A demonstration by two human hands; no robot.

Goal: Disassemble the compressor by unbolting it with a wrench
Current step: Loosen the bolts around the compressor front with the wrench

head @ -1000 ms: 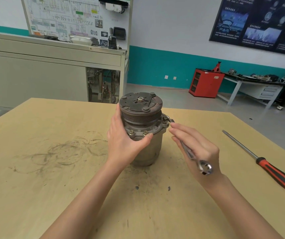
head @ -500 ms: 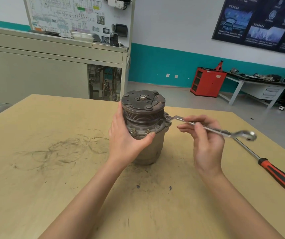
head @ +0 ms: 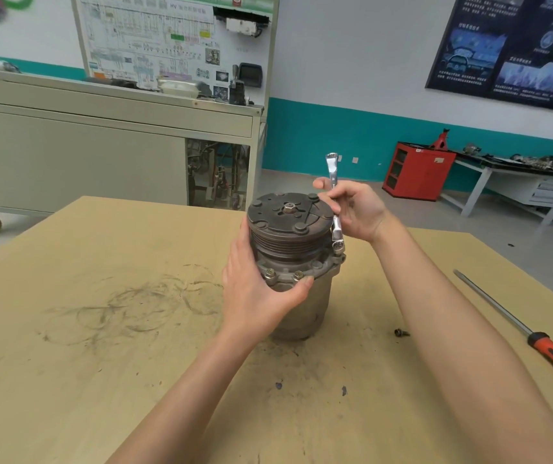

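Swinging round from half a second ago, the wrench [head: 336,231] is no longer pointing out toward the right edge of the surface [head: 101,363]; its free end is now rising toward the far edge, almost upright behind the pulley. The right hand [head: 357,212] has travelled with it and is now sitting higher, beside the compressor's top.

That right hand is gripping the wrench's shank, fingers curled round it, with the lower ring end sitting on a bolt at the right side of the flange. The left hand [head: 255,296] is clasping the compressor [head: 288,226] from the left, thumb pressing on the front of the flange just beside two bolts [head: 270,272].

The compressor is standing upright around the middle of the surface, somewhat nearer the far edge, pulley face up. A small loose bolt [head: 401,333] is lying on the surface to its right. A red-handled screwdriver [head: 536,339] is lying near the right edge, handle toward the near edge, well apart from both hands.
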